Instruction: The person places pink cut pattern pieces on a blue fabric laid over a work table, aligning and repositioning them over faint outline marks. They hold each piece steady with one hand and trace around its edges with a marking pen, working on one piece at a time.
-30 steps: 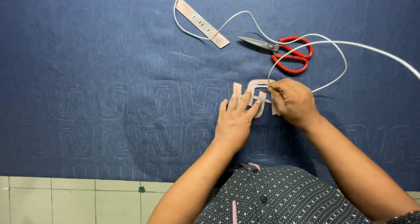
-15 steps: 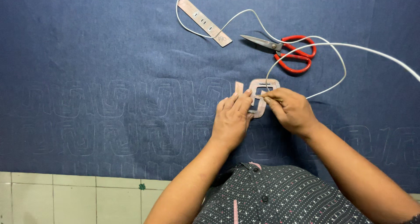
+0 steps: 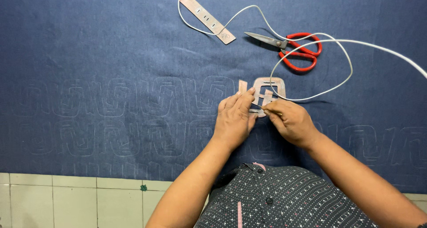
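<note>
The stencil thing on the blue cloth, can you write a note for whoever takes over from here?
Left hand: flat, pressing the pinkish stencil onto the blue cloth.
Right hand: fingertips pinched at the stencil's lower edge; what they hold is too small to tell.
Done: two rows of traced outlines run across the cloth to the left.
Left: the cloth around the stencil, up to the next outlines further right.
Nearby: red scissors, white cord, slotted strip.
</note>
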